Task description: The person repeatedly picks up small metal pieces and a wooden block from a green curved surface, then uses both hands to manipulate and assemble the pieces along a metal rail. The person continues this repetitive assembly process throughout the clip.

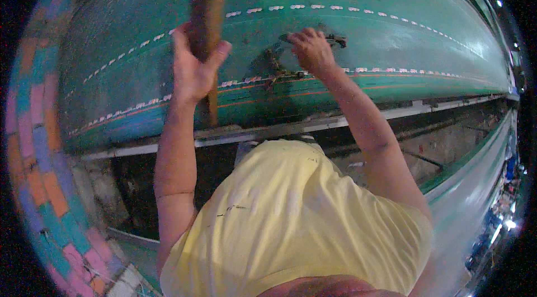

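My left hand (193, 73) grips a long wooden bar (208, 12), the thumb on its right side and the fingers on its left. The bar is blurred, runs up past the top of the view and ends low near the table's edge. My right hand (314, 53) is bent over the green surface, fingers curled down by a dark, irregular elongated thing (337, 41). Whatever the fingers press on is hidden under them. Dark, ragged marks or scraps (274, 67) lie between the two hands; I cannot tell which they are.
A long green table (403, 39) with rows of white dashes stretches left to right before me. Its pale metal rail (330, 123) passes close to my body. Another pale green surface (470, 168) lies at right. Coloured paving bricks (42, 179) cover the left side.
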`<state>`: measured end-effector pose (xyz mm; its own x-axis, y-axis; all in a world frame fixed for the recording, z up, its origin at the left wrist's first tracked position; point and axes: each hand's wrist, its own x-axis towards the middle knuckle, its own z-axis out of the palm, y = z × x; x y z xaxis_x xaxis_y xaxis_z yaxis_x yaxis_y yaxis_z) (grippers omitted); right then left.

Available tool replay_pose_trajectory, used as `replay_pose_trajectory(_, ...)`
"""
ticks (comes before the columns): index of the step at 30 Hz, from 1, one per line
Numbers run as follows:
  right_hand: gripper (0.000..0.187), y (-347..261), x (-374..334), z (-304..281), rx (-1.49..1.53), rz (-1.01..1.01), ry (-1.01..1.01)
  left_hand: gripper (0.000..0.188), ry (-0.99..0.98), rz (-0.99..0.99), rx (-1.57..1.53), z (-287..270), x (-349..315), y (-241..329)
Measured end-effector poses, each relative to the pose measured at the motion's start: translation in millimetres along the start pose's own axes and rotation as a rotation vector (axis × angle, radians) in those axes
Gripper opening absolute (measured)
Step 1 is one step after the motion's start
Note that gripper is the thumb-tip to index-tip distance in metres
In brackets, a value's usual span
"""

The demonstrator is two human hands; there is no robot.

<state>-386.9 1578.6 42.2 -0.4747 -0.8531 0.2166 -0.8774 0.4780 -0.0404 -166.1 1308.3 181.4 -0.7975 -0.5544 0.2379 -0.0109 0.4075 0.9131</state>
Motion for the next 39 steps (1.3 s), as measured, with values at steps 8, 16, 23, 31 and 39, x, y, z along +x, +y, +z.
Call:
replay_pose_trajectory(8, 0.056, 41.2, 31.9, 36.9, 0.226, 0.069, -0.191, 0.059, -0.833, 0.247, 0.421, 34.0, -85.4, -4.8)
replay_pose_trajectory(16, 0.034, 102.4, -46.7, -5.3, 0.899, 0.329, 0.285, 0.059, -0.931, 0.24, 0.432, 116.8, -148.4, -41.8)
replay_pose_trajectory(23, 0.042, 65.3, -160.5, -63.5, 0.977, 0.687, 0.381, 0.056, -0.96, 0.269, 0.48, 114.4, -163.0, -63.2)
replay_pose_trajectory(31, 0.048, -25.6, -251.1, -71.1, 0.976, 0.965, 0.513, 0.056, -1.01, 0.211, 0.53, 91.6, -162.1, -70.1)
replay_pose_trajectory(39, 0.038, -90.7, -269.3, -62.3, 1.079, 0.854, 0.437, 0.054, -0.94, 0.172, 0.469, 88.4, -153.0, -70.2)
